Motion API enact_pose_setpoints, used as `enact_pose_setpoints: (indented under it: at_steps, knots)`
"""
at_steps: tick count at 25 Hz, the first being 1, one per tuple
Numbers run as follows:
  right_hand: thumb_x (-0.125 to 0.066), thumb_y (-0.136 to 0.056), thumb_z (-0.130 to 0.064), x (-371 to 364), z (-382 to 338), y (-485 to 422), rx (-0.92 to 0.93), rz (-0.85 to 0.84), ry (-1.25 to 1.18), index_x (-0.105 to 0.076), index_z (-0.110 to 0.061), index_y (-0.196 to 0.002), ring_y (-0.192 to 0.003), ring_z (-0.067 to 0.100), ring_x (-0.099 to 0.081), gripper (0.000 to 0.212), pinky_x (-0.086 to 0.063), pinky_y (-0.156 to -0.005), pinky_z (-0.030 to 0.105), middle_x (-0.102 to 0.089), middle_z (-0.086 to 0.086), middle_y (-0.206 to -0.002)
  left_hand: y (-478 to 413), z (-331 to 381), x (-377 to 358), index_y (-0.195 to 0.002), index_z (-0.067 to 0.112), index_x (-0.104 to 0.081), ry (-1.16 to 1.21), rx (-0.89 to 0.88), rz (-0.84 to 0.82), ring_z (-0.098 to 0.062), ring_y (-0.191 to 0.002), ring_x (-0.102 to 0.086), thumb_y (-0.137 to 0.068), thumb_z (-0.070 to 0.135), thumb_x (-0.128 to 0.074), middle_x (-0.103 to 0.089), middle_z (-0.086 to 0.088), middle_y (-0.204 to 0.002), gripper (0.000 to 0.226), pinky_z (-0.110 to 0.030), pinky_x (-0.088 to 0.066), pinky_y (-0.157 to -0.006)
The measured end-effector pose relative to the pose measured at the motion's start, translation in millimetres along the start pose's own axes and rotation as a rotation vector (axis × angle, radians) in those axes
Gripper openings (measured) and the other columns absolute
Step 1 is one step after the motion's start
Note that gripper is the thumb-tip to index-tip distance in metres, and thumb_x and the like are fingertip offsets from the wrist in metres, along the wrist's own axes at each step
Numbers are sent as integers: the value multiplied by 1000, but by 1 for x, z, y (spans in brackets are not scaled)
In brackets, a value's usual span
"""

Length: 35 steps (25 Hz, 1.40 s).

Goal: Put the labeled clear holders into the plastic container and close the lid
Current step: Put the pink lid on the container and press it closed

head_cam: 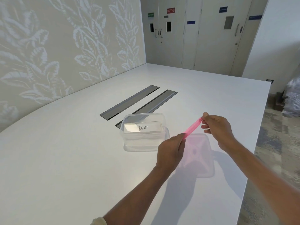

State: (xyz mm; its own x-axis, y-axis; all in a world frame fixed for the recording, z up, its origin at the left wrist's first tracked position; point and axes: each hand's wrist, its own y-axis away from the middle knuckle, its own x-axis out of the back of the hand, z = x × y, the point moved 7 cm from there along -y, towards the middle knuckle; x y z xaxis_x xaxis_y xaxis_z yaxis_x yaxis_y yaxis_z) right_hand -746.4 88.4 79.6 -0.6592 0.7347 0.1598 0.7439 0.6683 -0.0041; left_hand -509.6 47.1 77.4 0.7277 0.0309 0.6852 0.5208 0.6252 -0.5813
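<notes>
A clear plastic container (129, 140) stands open-topped on the white table (65, 159), near the middle. Inside it a clear holder (142, 127) stands upright with a white card reading "PEAR". Both hands hold a translucent pink lid (192, 126) in the air just right of the container, seen nearly edge-on and tilted. My left hand (170, 151) pinches its near lower corner. My right hand (215, 127) pinches its far upper corner. The lid casts a pink shadow on the table beneath.
Two grey cable-slot covers (129, 101) lie flush in the table behind the container. The table's right edge (258, 143) runs close to my right hand. A patterned wall stands left, doors at the back, bagged items (292, 98) on the floor right.
</notes>
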Motion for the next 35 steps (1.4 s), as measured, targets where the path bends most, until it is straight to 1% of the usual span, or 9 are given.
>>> enact_pose_setpoints:
  at_steps: [4,7,9,15,20,23,25,31,35]
  knots:
    - [-68,-99,-35,-14,4,-8,-3,-21,-57,-78,-25,-98,-97,23,-75,15,-62,-73,35,-76,-1,-106,-14,-9,25,-117,22,-70,149,108,16,-27,-73,-65,-107,28,-56,-74,2,-86,18,-42,-54,-66]
    - [-66,-101,-41,-22,14,-15,-104,-25,-87,-68,-15,-128,-114,30,-68,37,-63,-92,49,-69,4,-122,-24,-25,48,-119,21,-73,337,222,92,-20,-81,-75,-102,22,-62,-80,6,-93,20,-38,-61,-77]
    - [-64,-103,-40,-28,20,-18,-164,-41,-106,-64,-10,-134,-117,30,-66,43,-59,-98,54,-67,8,-128,-32,-39,59,-121,21,-75,487,318,123,-12,-81,-80,-101,16,-65,-82,6,-93,22,-36,-65,-81]
    - [-61,-104,-19,-56,9,-23,-116,-72,-110,-72,-8,-106,-76,23,-71,16,-62,-73,38,-75,12,-101,-46,-90,88,-110,29,-62,781,525,216,-21,-78,-83,-100,13,-69,-82,0,-83,20,-44,-69,-67]
    - [-69,-99,-19,-84,-10,-29,-63,-64,-56,-78,-11,-96,-70,21,-69,12,-61,-70,40,-74,7,-88,-52,-136,114,-114,13,-64,595,594,335,-17,-69,-80,-100,22,-75,-78,-4,-96,20,-50,-68,-66]
    - [-71,-95,-15,-102,-19,-31,-49,-55,-44,-77,-13,-91,-70,21,-67,8,-56,-64,35,-74,8,-87,-57,-160,133,-114,15,-77,286,586,360,-23,-92,-74,-101,33,-72,-74,-5,-106,23,-46,-62,-84]
    - [-74,-93,-15,-112,-23,-33,-45,-48,-26,-76,-10,-99,-67,21,-67,8,-55,-61,32,-73,9,-85,-61,-176,137,-115,14,-80,268,611,325,-26,-102,-71,-102,29,-68,-76,-4,-106,23,-42,-58,-92]
    - [-79,-90,-17,-143,-26,-40,-58,-42,17,-76,-11,-98,-62,18,-65,11,-55,-54,24,-75,8,-84,-55,-227,135,-101,15,-82,337,778,322,-13,-74,-67,-96,25,-75,-77,2,-86,13,-26,-48,-72]
    - [-79,-90,-15,-158,-17,-42,-69,-74,56,-77,-9,-96,-65,20,-66,9,-57,-57,28,-77,12,-94,-50,-248,127,-99,16,-84,334,803,284,-12,-77,-68,-96,23,-76,-80,3,-88,11,-22,-50,-71]
